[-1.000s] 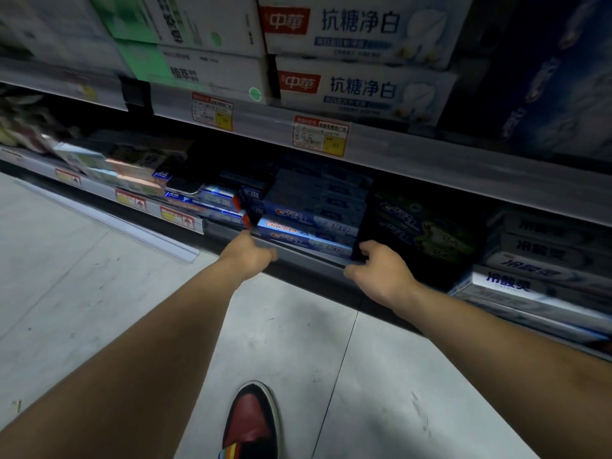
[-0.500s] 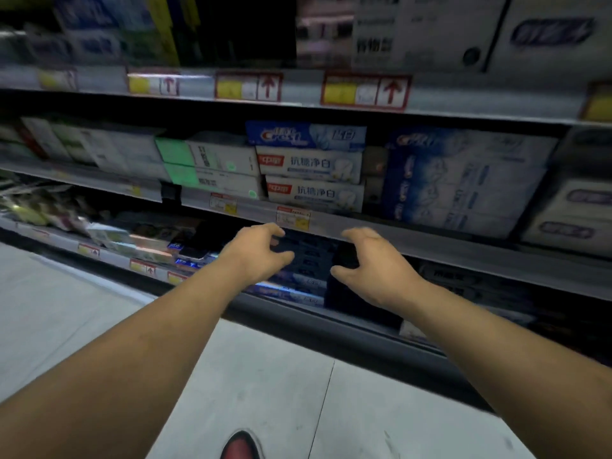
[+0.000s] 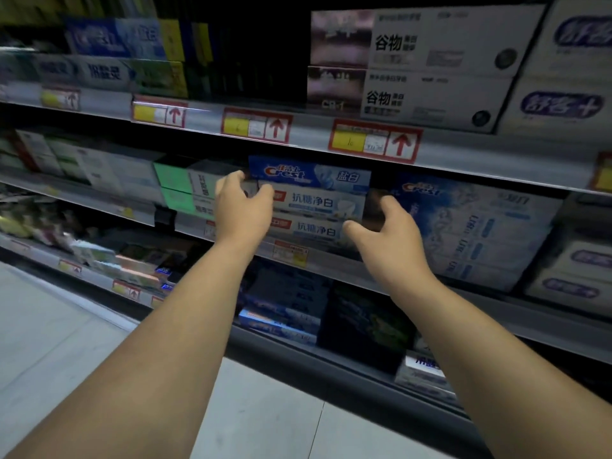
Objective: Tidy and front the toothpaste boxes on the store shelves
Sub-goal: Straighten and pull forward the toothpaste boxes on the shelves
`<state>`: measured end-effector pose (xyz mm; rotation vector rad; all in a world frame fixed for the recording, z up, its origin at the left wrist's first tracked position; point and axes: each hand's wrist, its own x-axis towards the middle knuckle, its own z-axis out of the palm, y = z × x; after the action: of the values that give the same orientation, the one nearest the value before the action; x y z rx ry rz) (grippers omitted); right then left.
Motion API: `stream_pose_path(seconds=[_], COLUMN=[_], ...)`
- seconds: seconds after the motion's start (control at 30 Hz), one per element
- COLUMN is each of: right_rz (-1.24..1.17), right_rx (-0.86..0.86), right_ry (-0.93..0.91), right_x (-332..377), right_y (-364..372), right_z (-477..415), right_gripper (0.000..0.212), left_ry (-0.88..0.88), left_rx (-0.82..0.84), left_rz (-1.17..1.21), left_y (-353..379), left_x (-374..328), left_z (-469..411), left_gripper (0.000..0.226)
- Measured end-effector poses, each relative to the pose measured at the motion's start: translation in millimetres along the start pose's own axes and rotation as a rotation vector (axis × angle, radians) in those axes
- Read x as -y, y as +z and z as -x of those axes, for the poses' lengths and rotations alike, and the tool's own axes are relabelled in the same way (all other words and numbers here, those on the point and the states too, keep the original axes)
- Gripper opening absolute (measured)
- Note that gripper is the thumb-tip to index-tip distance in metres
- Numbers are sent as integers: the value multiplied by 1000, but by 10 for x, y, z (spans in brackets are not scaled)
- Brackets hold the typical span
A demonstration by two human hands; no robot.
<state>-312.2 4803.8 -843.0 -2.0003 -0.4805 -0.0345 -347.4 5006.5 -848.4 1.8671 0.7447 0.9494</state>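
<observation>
Hands have risen from the dark bottom shelf (image 3: 281, 359) to the grey metal middle shelf (image 3: 347, 271), so a fresh stack is probably next for fronting. There, a long blue cardboard toothpaste box (image 3: 314, 173) marked "Crest" and "盐白" tops two white boxes (image 3: 318, 203) reading "抗糖净白". The left hand (image 3: 241, 207) spreads a wide grip at its left end; the right hand (image 3: 390, 233), grip wide too, waits below its right end, holding nothing.

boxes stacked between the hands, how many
3: blue Crest box on top, upper white box beneath it, lower white box at the bottom; others may hide behind them.
</observation>
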Motion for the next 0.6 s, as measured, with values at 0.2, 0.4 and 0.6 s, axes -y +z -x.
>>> stream_pose_path(seconds=[0.2,0.4,0.6], right_rz=[-81,-238,-281], right_rx=[8,-103,-70], right_ry=[56,112,-7], right_x=[-50,0,36], right_y=[114,141,137], right_z=[-163,-187,10], right_gripper=[25,27,40], left_ry=[-73,-25,5], left_rx=[235,168,102], left_rz=[163,360,535], left_y=[-45,-176,-531], left_x=[175,103,50], left_z=[-201,-253,-286], left_gripper=[58,14,17])
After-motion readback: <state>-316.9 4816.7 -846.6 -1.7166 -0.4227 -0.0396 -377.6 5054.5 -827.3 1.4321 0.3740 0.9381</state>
